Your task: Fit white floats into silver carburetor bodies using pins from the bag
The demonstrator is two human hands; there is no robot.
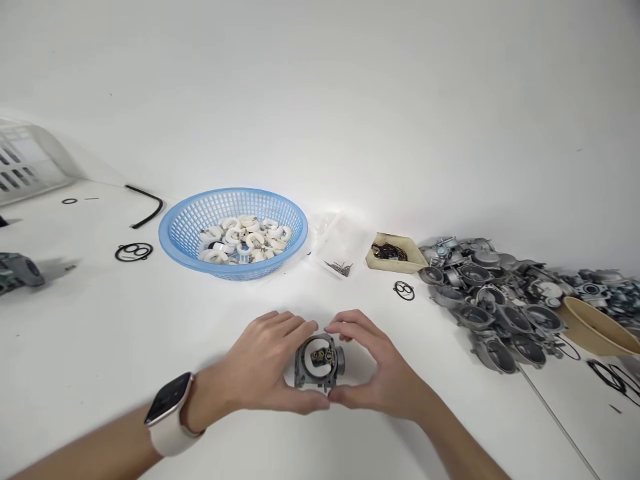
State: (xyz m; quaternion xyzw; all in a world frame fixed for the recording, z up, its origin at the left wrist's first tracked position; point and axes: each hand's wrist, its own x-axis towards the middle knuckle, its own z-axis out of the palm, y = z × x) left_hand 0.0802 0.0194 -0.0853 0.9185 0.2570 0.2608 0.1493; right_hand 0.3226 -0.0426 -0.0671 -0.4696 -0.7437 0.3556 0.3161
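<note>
A grey metal carburetor body [299,380] stands on the white table in front of me, its round opening facing up. Inside the opening lies a white C-shaped float [311,348] around small brass parts. My left hand [273,363] wraps the left side, fingers at the far edge and thumb along the near edge. From the other side my right hand [377,370] curves round it, fingertips at the far edge and thumb at the near edge, with a gap before the palm. Exact fingertip contact is partly hidden.
Behind stands a blue basket [175,250] of white floats. A clear tray with small pins [340,269] and a cream tray [400,265] of dark rings sit beside it. Many carburetor bodies [515,320] are piled right, near a tan bowl [590,327]. Black gaskets [134,251] lie left.
</note>
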